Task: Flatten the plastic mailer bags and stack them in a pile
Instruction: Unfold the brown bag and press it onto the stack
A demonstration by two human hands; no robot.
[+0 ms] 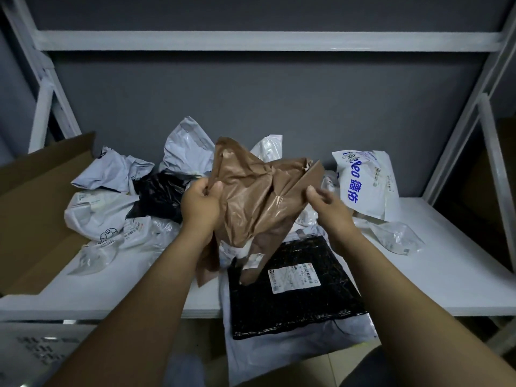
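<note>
A crumpled brown mailer bag [251, 196] hangs in the air above the white shelf [446, 261]. My left hand [199, 203] grips its left edge, thumb in front. My right hand [325, 203] pinches its right edge. Below it lies a flat black mailer [296, 297] with a white label, on top of a flat white bag [279, 356] that overhangs the shelf's front edge. Behind and to the left sits a heap of crumpled white mailers [103, 208] and a crumpled black one [159, 194].
An open cardboard box [36, 208] stands at the left of the shelf. A white bag with blue print [365, 185] leans at the back right, with a clear crumpled bag [396, 238] in front of it. White shelf posts [474, 113] rise on both sides.
</note>
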